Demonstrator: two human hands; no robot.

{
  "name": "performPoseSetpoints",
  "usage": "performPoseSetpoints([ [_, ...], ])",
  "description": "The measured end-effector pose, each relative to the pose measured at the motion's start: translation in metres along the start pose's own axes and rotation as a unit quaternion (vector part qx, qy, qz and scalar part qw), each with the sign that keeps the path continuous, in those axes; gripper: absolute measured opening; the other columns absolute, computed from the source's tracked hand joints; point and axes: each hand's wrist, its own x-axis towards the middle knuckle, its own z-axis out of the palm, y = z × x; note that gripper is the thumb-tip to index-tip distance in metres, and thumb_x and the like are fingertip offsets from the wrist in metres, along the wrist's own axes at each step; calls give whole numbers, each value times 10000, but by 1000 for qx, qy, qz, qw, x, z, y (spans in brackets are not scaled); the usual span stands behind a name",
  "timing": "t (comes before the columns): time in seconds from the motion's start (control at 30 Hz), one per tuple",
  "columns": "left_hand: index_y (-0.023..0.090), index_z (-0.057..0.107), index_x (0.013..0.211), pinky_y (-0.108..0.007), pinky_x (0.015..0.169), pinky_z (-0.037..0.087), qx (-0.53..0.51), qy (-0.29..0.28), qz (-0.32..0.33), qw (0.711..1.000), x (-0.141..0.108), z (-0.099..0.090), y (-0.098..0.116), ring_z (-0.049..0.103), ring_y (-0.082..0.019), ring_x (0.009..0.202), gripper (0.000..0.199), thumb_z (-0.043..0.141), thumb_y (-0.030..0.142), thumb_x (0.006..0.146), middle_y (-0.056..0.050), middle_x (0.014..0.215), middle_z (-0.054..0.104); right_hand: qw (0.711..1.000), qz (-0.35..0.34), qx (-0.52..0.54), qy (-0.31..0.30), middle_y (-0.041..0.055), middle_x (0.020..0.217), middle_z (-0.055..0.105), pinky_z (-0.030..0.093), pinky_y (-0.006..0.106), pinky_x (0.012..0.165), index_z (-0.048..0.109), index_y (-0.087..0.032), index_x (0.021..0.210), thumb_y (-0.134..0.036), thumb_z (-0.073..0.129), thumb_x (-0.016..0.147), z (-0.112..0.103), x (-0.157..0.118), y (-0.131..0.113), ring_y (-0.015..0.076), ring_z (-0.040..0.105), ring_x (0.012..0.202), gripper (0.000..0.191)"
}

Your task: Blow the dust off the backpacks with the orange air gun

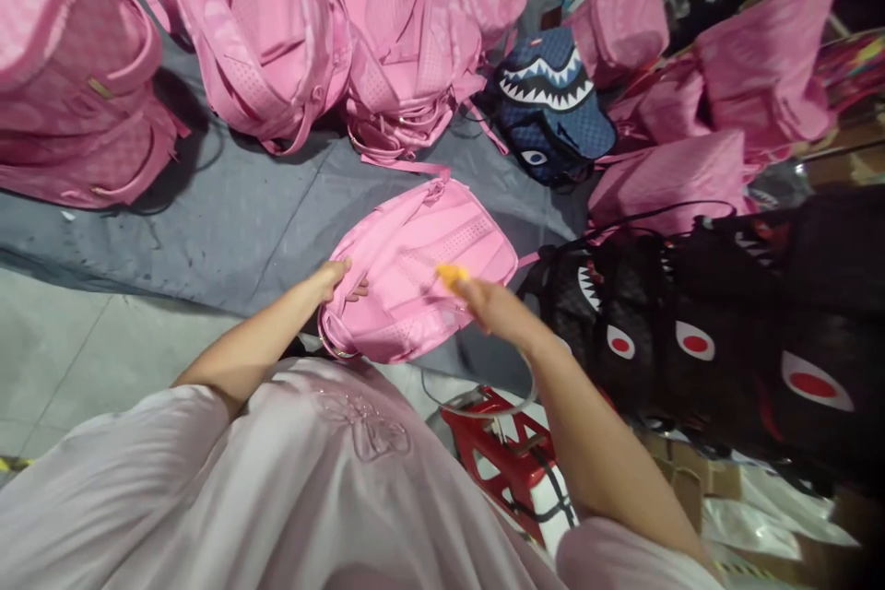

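Observation:
A pink backpack lies on the grey cloth-covered table in front of me, its shoulder straps and perforated back panel facing up. At its left edge my left hand grips it, with fingertips showing beneath a strap. Over the right part of the backpack, my right hand is closed around a small yellow-orange tool. The tool's tip points left above the back panel; most of its body is hidden in my fist. A thin grey hose loops below my right forearm; where it joins is unclear.
Pink backpacks stand along the table's far side. A blue shark-mouth backpack sits at back right. Black backpacks with red-and-white eyes crowd the right. A red stool stands below the near edge.

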Motion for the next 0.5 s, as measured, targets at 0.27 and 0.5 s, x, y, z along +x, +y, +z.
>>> performPoseSetpoints([
  [0.27,91,601,1112,-259,486,526,107,18,43,993,-1,8,-2,691,-198,585,518,183,383,1024,-137,731,709,997,-23,-10,67,70,735,679,467,289,692,697,-155,1018,-674,348,949,-9,1,-12,204,621,727,629],
  [0.5,232,433,1458,-441,964,477,321,130,314,884,-26,38,-48,585,-305,1175,526,496,341,948,-165,1292,590,997,-11,-51,57,99,776,696,448,267,653,706,-149,999,-685,359,945,-21,-12,-5,214,635,752,640],
])
